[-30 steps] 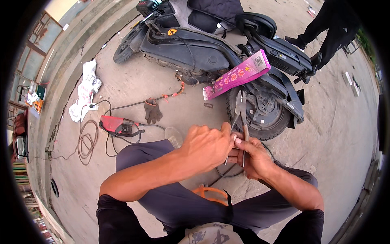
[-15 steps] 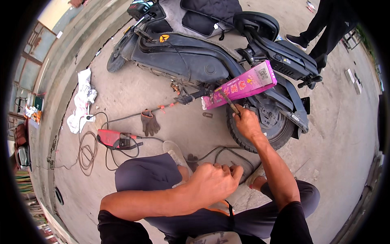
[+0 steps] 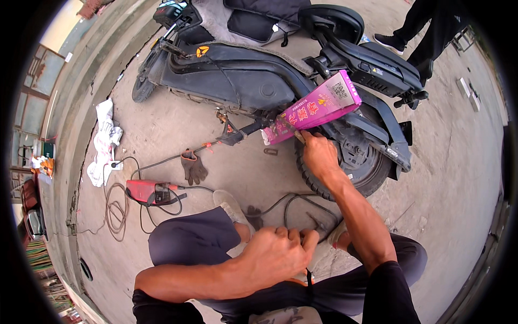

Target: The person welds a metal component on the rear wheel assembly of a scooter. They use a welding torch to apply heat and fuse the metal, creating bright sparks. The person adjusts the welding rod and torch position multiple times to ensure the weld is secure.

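My right hand [image 3: 321,154] grips a metal hand tool [image 3: 298,131], apparently pliers, with its tip at the lower left part of a long pink package [image 3: 324,110]. The package lies slantwise over the rear of a black electric scooter [image 3: 237,81] that is on its side, above the rear wheel [image 3: 372,173]. My left hand [image 3: 272,254] is curled low over my lap; what it holds, if anything, is hidden. Near the pink package a cable with reddish bindings runs to a dark fitting [image 3: 237,135] under the scooter's body.
A red corded machine [image 3: 141,190], gloves [image 3: 194,167], looped cables and a white cloth [image 3: 102,151] lie on the concrete. A step edge and doorway are at left. Another person's legs [image 3: 415,38] stand at top right, near small pale blocks [image 3: 469,94].
My hands have parted: the right has carried the tool up and left to the pink package, while the left has dropped lower over my lap. The view has shifted slightly.
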{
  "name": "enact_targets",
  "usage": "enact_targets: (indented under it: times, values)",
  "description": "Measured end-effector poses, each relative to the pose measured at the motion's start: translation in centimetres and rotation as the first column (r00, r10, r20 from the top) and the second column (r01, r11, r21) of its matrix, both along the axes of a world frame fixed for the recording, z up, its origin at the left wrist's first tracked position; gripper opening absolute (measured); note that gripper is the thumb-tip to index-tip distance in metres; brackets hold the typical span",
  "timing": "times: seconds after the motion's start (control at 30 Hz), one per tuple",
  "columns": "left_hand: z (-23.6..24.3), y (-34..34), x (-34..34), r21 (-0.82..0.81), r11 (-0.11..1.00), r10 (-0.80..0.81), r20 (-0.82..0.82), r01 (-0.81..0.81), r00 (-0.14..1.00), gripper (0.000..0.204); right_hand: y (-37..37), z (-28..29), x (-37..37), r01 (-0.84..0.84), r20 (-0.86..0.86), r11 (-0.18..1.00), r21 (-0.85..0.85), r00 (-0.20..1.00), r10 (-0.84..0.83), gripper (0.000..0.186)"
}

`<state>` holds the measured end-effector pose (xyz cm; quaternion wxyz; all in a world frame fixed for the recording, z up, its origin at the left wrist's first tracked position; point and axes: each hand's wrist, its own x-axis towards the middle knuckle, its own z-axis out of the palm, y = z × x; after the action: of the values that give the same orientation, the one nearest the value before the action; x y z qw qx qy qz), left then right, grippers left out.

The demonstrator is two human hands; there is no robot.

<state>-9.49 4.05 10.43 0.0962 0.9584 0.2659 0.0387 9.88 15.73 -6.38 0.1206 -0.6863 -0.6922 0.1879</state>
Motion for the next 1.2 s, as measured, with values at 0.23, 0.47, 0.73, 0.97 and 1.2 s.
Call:
enact_targets:
  times: [0.23, 0.47, 0.73, 0.97, 1.2]
  values:
    - [0.3, -0.2, -0.1, -0.023, 1.000, 0.000, -0.045, -0.001, 0.999, 0.023, -0.1, 0.5, -0.1, 0.049, -0.046, 0.993, 0.106, 0.998, -0.045, 0.034]
    - [0.4, 0.2, -0.2, -0.040, 0.999, -0.008, -0.024, 0.007, 1.000, 0.030, -0.1, 0.2, 0.0, 0.044, 0.010, 0.994, 0.103, 0.999, -0.046, 0.031]
    - [0.9, 0.9, -0.6, -0.032, 0.999, -0.030, -0.029, 0.030, 0.999, 0.031, 0.2, 0.2, -0.2, -0.029, 0.052, 0.999, -0.027, 0.998, 0.031, 0.039]
    - [0.8, 1.6, -0.6, -0.115, 0.993, -0.041, -0.056, 0.034, 0.998, 0.023, 0.0, -0.1, 0.5, -0.022, 0.087, 1.000, -0.019, 0.996, 0.024, 0.042]
    - [-0.4, 3.6, -0.9, -0.082, 0.996, -0.051, -0.090, 0.044, 0.995, 0.020, 0.0, 0.7, 0.2, 0.009, 0.064, 1.000, 0.010, 0.998, -0.009, 0.048]
